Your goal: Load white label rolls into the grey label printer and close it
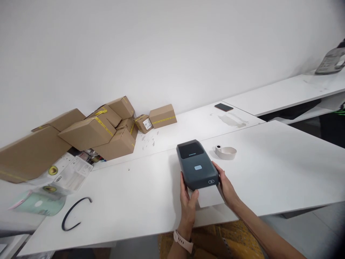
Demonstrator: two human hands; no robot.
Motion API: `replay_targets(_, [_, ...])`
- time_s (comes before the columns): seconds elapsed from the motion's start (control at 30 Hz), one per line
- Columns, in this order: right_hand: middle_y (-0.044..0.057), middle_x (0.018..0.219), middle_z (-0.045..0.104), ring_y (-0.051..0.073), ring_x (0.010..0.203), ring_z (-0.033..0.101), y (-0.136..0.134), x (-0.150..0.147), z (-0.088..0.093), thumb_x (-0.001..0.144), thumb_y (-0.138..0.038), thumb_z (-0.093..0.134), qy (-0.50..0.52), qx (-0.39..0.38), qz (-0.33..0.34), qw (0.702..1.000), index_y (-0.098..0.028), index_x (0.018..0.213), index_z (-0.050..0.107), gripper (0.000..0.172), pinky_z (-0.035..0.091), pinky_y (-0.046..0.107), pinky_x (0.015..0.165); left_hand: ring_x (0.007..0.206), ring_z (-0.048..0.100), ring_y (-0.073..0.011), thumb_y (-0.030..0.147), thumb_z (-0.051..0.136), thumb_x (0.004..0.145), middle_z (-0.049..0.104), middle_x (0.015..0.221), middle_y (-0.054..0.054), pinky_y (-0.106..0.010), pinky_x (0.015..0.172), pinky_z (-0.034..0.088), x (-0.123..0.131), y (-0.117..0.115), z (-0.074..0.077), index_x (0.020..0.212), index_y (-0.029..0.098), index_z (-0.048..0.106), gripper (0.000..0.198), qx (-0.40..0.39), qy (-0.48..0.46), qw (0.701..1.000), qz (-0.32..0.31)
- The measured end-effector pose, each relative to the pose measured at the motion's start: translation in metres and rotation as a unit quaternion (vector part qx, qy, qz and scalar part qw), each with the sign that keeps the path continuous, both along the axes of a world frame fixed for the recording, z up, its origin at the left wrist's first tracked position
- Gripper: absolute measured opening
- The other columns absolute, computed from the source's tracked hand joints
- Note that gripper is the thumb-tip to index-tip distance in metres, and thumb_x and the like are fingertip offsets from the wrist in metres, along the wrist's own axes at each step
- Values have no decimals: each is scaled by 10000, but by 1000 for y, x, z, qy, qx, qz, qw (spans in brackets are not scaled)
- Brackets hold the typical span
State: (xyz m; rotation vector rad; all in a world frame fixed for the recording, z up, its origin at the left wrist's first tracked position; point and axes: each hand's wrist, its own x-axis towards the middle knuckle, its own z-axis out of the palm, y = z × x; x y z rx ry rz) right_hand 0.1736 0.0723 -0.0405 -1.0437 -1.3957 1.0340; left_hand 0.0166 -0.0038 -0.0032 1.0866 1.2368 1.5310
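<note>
A dark grey-blue label printer (198, 165) with a black window on top and a pale blue button is between my hands, over the white table. Its left side is gripped by my left hand (188, 205), thumb near the front edge. My right hand (226, 185) closes on its right side, with part of the fingers hidden behind the printer. A blank white label (211, 196) sticks out of the printer's front, between my hands. Just beyond the right side lies a small roll of white label paper (225, 152), its strip looped loosely.
Several cardboard boxes (88, 131) are heaped at the left back, with a smaller box (162, 116) by the wall. A phone (223, 107) lies at the back right. A black headband (70, 216) and plastic packets (40, 203) are at the left. A bottle (331, 61) stands far right.
</note>
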Motion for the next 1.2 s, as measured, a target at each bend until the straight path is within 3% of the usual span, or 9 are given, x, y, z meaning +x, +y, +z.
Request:
replay_targets(0.13, [52,1488,436,285,1369,387,0,-1,4,965,-597,240,-31,2,-43,999,-300,1453,372,586,291,526,1144,1478,189,-249,397,605,871,188,1617,-29,-337,1189,257,1,-1,1,1542,273,189,799,-8,10,1000,9])
replay_targets(0.37, [112,1457,442,279,1341,407,9,2,21,984,-531,273,-70,59,-43,995,-242,1425,390,541,324,534,1115,1485,161,-249,433,566,900,163,1623,-24,-366,1204,210,-2,2,5,1544,289,168,770,-19,60,998,11])
replay_targets(0.5, [46,1566,299,255,1434,263,18,1,54,990,-489,311,-109,137,-24,984,-295,1442,388,497,233,507,1171,1475,200,-260,480,588,876,192,1615,-64,-378,1195,229,-5,9,2,1547,261,154,829,-6,82,996,22])
replay_targets(0.63, [38,1345,584,246,1343,416,30,-10,94,990,-503,303,-80,198,15,977,-284,1222,620,450,294,473,1141,1465,230,-277,515,604,854,175,1616,-97,-383,1180,262,-5,10,-1,1550,238,135,885,-7,62,998,27])
replay_targets(0.77, [52,987,729,249,1114,607,47,-27,132,991,-542,228,20,150,-54,987,-246,893,719,582,429,427,1019,1479,187,-243,486,511,920,209,1611,-60,-363,1198,220,-6,5,5,1530,251,233,711,-26,83,996,29])
replay_targets(0.9, [57,820,729,235,901,677,78,-43,167,958,-618,270,56,141,-75,986,-210,785,702,619,496,379,883,1473,210,-228,501,439,948,281,1588,-34,-353,1201,219,-9,4,10,1475,276,372,577,-45,112,992,42])
replay_targets(1.03, [58,750,717,222,805,675,118,-52,197,920,-686,295,5,144,-83,986,-189,745,705,668,492,351,803,1458,256,-219,528,379,959,318,1571,-34,-338,1177,280,-11,8,9,1442,277,427,547,-67,117,989,56])
replay_targets(1.2, [79,695,693,223,747,634,171,-61,222,913,-656,342,-77,92,-93,988,-168,622,686,664,456,394,826,1440,298,-235,521,397,952,344,1558,-52,-353,1160,323,-15,12,3,1421,263,463,539,-65,137,986,64])
